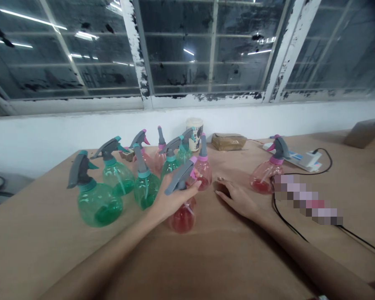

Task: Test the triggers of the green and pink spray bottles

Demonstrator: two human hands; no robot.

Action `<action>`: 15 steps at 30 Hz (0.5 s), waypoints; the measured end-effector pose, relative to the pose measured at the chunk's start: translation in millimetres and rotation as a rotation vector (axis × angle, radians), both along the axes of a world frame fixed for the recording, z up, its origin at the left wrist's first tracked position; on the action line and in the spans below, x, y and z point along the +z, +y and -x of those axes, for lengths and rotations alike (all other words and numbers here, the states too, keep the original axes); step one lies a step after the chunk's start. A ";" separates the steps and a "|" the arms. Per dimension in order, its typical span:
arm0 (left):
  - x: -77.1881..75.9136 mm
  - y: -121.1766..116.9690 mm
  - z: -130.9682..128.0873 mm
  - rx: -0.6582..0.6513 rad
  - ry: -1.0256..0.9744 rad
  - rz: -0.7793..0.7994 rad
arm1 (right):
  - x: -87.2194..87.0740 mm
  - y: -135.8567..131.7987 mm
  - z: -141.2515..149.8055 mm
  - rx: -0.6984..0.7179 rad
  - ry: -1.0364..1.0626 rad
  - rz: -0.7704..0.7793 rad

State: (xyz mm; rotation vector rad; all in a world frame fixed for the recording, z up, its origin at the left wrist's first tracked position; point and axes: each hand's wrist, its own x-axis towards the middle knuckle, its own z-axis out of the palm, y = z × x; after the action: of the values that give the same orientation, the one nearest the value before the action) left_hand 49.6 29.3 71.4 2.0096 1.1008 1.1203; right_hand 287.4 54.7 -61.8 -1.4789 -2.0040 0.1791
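My left hand (171, 196) is wrapped round the neck of a pink spray bottle (183, 216) with a grey trigger head, which stands on the wooden table (206, 258). My right hand (237, 198) lies flat on the table just to the right of it, fingers stretched out and holding nothing. Several green spray bottles (100, 200) and pink ones (203, 166) stand clustered to the left and behind my left hand. Another pink spray bottle (267, 171) stands apart to the right of my right hand.
A paper cup (194, 132) and a brown packet (228, 141) sit near the white wall under the windows. A white power strip (303, 160) with a black cable (287, 221) lies at the right. A blurred-out patch covers something on the table at right.
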 end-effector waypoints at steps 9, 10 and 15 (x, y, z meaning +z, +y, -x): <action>2.1 -4.2 2.4 -0.057 0.050 -0.074 | 2.7 -1.1 0.9 0.002 0.012 0.015; 2.1 -3.6 2.7 -0.087 0.047 -0.050 | 3.9 -1.5 1.1 -0.002 0.006 0.022; 0.1 0.3 3.3 -0.163 -0.033 0.025 | 7.3 -2.6 2.2 -0.002 0.003 0.024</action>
State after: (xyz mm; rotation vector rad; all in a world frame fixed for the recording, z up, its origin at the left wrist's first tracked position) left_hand 46.3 29.6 71.5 2.0149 0.9117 1.0467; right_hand 285.2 52.0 -54.5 -1.4950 -2.0045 0.2051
